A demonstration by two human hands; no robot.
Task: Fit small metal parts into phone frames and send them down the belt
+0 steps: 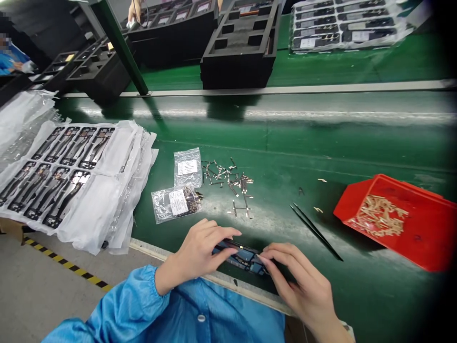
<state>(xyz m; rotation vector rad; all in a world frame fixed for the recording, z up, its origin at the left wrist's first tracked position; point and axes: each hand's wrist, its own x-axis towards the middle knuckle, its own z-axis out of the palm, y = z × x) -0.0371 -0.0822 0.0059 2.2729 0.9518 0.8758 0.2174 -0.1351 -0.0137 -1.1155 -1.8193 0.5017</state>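
My left hand (202,252) and my right hand (296,281) meet at the near edge of the green workbench (285,152). Between their fingers they hold a dark, flat electronic part with blue film (239,256), and the fingers hide its ends. Just beyond my hands lies a scatter of small metal parts (228,181), next to small zip bags with white labels (187,167). Fine black tweezers (316,232) lie to the right of my right hand, not touching it.
A tilted red bin (396,221) of small brass parts stands at right. Plastic-wrapped sheets of dark parts (60,176) lie at left. Black foam trays (243,52) stand beyond a metal rail (257,89). A co-worker's hand (133,12) shows at the top.
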